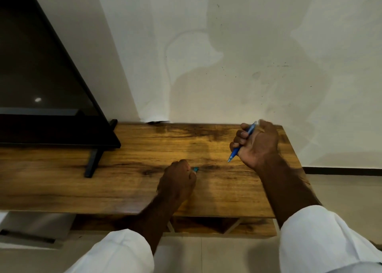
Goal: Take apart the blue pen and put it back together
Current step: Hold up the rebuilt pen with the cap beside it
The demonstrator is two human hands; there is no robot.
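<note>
My right hand (257,143) is fisted around the blue pen (234,153) above the right part of the wooden table (124,181). The pen is tilted, its tip pointing down-left toward the tabletop and its top end poking out by my thumb. My left hand (177,179) rests on the table's middle, fingers closed on a small blue-green pen piece (195,169) that sticks out at the fingertips. Most of that piece is hidden inside the fist.
A black TV (41,76) stands on the table's left part, with a dark stand leg (94,159) reaching forward. A white wall (227,55) rises right behind the table. The table's right edge lies just beyond my right hand. A lower shelf (206,226) shows under the tabletop.
</note>
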